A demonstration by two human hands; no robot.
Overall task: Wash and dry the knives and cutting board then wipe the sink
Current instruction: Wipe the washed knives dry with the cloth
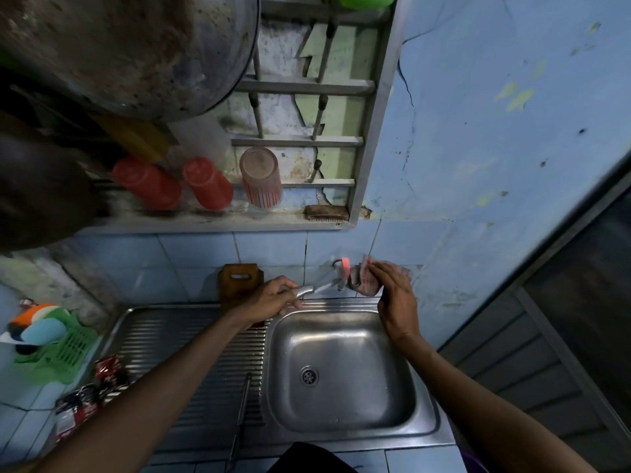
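My left hand (275,298) grips the silver handle of a knife (316,289) above the back rim of the steel sink (341,367), blade pointing right toward the tap (341,269). My right hand (396,295) holds a red-and-white checked cloth (365,281) against the blade's tip beside the tap. A brown wooden cutting board (239,279) leans upright on the tiled wall behind my left hand. A second long knife (240,414) lies on the ribbed drainboard (205,353) left of the basin.
A green rack (65,349) with sponges sits at the left; sachets (85,394) lie near it. Two red cups (205,182) and a glass (261,177) stand on the shelf above. A large pot (129,49) hangs overhead at the left. A dark door frame borders the right.
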